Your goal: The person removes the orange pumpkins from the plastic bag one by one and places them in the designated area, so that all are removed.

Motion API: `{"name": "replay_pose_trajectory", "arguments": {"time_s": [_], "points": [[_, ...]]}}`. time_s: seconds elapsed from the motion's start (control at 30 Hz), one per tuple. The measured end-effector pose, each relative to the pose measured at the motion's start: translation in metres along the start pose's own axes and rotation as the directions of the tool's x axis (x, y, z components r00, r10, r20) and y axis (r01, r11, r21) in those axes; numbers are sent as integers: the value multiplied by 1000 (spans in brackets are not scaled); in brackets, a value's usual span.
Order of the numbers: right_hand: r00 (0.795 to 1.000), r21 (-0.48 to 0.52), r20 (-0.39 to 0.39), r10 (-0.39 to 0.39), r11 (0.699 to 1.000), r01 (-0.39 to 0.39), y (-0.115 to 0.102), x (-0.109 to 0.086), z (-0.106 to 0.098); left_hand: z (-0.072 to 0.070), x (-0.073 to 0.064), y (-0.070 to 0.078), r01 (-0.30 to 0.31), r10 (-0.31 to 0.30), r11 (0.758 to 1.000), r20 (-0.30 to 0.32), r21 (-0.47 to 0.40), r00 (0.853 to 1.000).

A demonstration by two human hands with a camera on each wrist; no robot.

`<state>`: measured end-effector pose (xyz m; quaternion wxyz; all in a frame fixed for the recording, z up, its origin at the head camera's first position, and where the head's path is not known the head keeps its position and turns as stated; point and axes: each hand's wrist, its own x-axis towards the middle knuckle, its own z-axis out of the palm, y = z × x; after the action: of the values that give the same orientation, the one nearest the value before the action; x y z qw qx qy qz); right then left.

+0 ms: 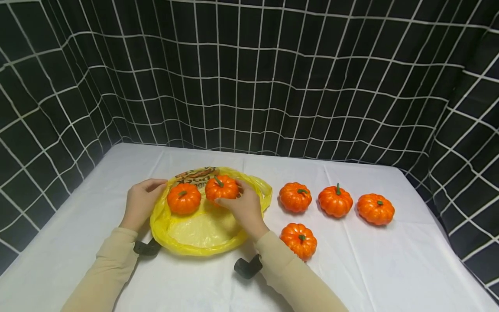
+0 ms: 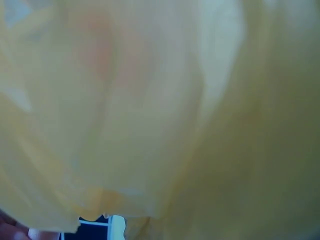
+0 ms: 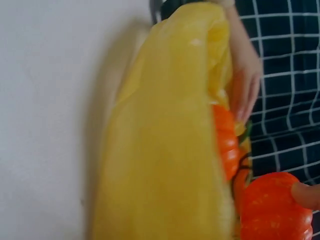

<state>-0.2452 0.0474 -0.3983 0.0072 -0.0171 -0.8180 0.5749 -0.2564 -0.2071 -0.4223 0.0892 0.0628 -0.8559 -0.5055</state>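
A yellow plastic bag (image 1: 183, 249) lies spread with its mouth up, printed with dark lettering inside its far wall. My left hand (image 1: 142, 201) pinches the bag's left rim; in the left wrist view the yellow film (image 2: 150, 150) fills nearly everything. An orange mini pumpkin (image 1: 184, 199) with a green stem sits inside at the left. Over the bag's right part, my right hand (image 1: 246, 208) grips a second pumpkin (image 1: 220, 188) between thumb and fingers. The right wrist view shows that held pumpkin (image 3: 275, 210) beside the bag wall (image 3: 160, 130).
Several more pumpkins rest on the white tablecloth (image 1: 370, 268) right of the bag: three in a row, the nearest-in one (image 1: 295, 197) close to the bag, and another (image 1: 299, 241) beside the right forearm. Black grid-patterned cloth (image 1: 249, 78) hangs behind and at the sides.
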Motion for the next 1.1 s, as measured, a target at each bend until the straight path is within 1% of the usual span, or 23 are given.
{"name": "replay_pose_trajectory", "arguments": {"time_s": [0.2,0.4,0.6,0.7,0.87,0.97,1.1], "points": [[997,34,36,-68,997,67,-11,-13,-15,-1,-1,0,5,-5,1000,4,1,1000],[996,35,50,-77,997,75,-13,-27,-34,-1,-1,1,11,-11,1000,3,2,1000],[997,93,6,-80,993,79,-12,-39,-61,0,-2,2,5,-5,1000,3,8,1000],[997,101,6,-71,992,70,-14,-44,-74,0,-1,2,12,-13,1000,6,5,1000],[998,77,14,-65,995,64,-13,-53,-96,0,-1,2,5,-5,1000,2,10,1000],[998,41,8,-57,998,56,-10,-58,-111,0,-1,1,-4,4,1000,-1,15,1000],[999,-12,-17,-27,1000,27,-4,-65,-130,0,-1,0,-4,4,1000,0,11,1000]]}}
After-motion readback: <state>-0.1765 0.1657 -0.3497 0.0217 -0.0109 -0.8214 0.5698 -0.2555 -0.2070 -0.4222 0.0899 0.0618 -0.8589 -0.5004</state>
